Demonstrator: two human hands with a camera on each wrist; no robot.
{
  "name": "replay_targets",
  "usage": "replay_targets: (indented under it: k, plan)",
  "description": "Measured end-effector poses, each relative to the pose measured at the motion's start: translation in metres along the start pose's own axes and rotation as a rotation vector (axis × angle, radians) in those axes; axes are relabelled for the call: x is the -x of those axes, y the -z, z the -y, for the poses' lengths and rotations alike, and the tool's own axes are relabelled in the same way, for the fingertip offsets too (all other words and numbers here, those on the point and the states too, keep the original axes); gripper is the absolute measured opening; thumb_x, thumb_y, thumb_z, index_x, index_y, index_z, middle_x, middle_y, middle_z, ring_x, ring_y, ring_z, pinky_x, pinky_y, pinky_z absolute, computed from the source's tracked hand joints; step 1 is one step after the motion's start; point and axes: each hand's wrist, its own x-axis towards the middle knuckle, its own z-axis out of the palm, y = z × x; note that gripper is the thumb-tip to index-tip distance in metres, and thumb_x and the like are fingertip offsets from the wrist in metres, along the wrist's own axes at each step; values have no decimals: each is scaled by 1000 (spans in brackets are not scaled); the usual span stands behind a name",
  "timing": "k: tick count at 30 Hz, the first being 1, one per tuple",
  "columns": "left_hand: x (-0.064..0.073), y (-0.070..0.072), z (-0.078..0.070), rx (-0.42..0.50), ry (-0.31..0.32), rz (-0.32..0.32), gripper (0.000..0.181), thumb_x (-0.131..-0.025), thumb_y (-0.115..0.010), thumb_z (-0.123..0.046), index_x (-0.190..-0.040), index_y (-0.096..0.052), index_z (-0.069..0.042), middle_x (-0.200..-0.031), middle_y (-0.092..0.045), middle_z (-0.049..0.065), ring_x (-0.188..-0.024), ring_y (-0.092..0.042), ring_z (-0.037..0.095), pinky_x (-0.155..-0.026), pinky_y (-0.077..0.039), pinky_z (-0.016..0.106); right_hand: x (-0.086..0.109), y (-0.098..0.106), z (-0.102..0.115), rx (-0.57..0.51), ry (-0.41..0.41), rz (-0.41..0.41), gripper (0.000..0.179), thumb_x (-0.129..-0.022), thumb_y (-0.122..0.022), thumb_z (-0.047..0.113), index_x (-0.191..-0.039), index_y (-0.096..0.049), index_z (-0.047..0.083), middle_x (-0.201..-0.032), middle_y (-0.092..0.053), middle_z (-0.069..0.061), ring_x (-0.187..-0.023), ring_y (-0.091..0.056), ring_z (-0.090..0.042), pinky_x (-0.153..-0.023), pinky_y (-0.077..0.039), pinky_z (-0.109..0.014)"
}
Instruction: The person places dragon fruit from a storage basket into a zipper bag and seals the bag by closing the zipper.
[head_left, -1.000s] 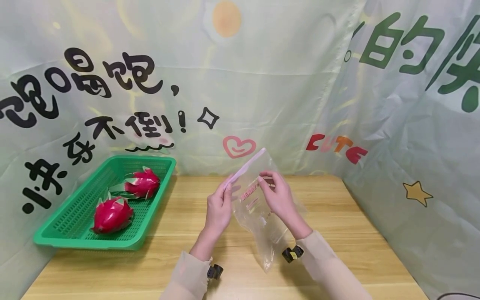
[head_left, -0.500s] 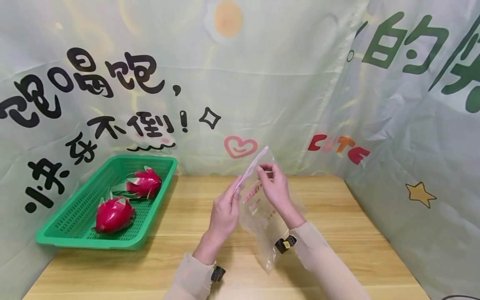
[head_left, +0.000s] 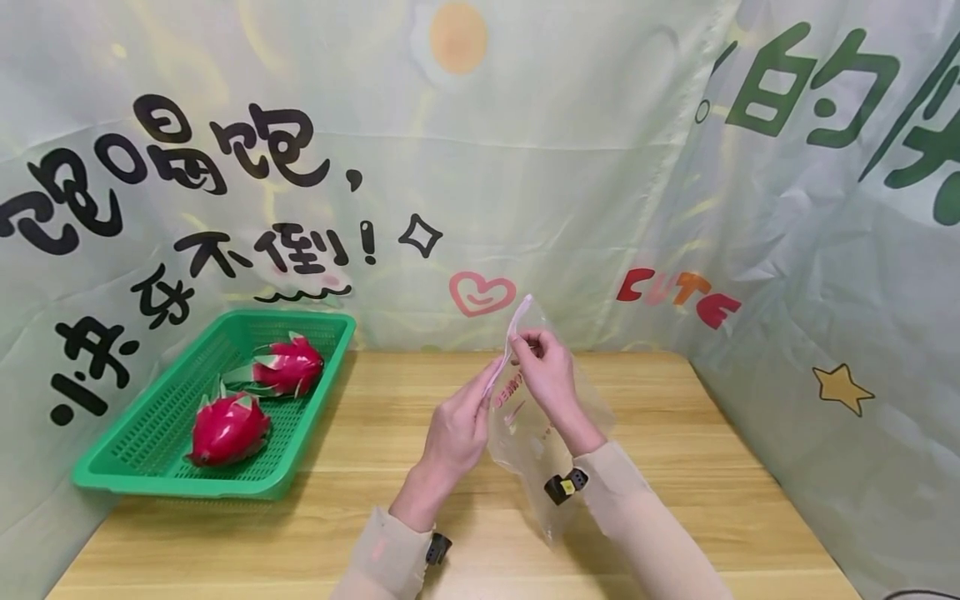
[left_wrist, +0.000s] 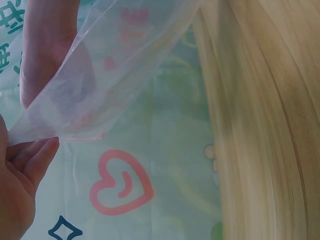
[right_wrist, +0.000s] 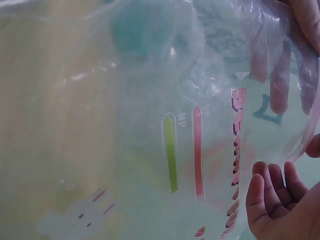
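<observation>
A clear plastic zip bag [head_left: 534,442] with a pink zip edge and pink print hangs upright over the table in the head view. My left hand [head_left: 457,425] grips its zip edge from the left, fingers partly behind the film. My right hand [head_left: 547,371] pinches the same edge higher up with thumb and forefinger. In the right wrist view, green and red bars and a rabbit print show on the bag [right_wrist: 140,210]; left-hand fingers show through the film. The left wrist view shows the film [left_wrist: 100,100] stretched up from the left hand [left_wrist: 20,185].
A green plastic basket [head_left: 180,486] stands at the table's left with two dragon fruits [head_left: 228,429] in it. The wooden table [head_left: 675,500] meets printed cloth walls [head_left: 570,208] at the back and right. A black cable shows at the lower right corner.
My left hand has moved right and slightly up along with the bag's edge. My right hand has shifted slightly up and now pinches the zip edge. The basket and fruits stay put.
</observation>
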Motion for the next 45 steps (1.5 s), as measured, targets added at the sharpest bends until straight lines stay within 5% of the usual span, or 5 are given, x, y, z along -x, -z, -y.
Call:
replay_targets:
  k: [14,22,30,37,45]
  plan:
    - [4,2,3,21,14,46,42,-102,-59,-9,-143,-59,1,-142,-64,15,-124,-66,30,-98,-57,38,5,-4,-6,-50,4,-9,18,-96,-66,12,-102,-74,-2,-87,-72,-14,-73,-63,-16,-62,-54,-19]
    - [-3,18,6,248,131,-54,41,-100,-52,-1,-141,-60,2,-136,-67,17,-109,-72,32,-87,-62,42,17,-3,-4,-113,127,-30,11,-98,-67,6,-100,-73,-3,-89,-71,-17,-74,-62,-14,-64,-53,-18]
    - [-13,40,11,366,436,-137,31,-108,-52,-8,-137,-61,2,-126,-71,17,-96,-74,31,-73,-63,36,35,-8,3,-97,321,-11,4,-95,-70,0,-96,-74,-2,-82,-71,-11,-71,-62,-12,-64,-52,-19]
    - [-17,55,20,460,724,-91,23,-107,-58,-15,-118,-65,4,-93,-69,17,-74,-67,18,-63,-60,30,54,-24,10,-105,430,56,5,-94,-71,-1,-95,-75,3,-85,-72,-6,-75,-64,-13,-69,-55,-22]
    - [-15,64,31,441,799,-16,20,-104,-60,-11,-91,-61,4,-68,-57,5,-57,-55,12,-54,-53,25,64,-39,10,-89,539,92,5,-90,-74,-3,-93,-74,1,-86,-72,-7,-74,-67,-18,-68,-60,-31]
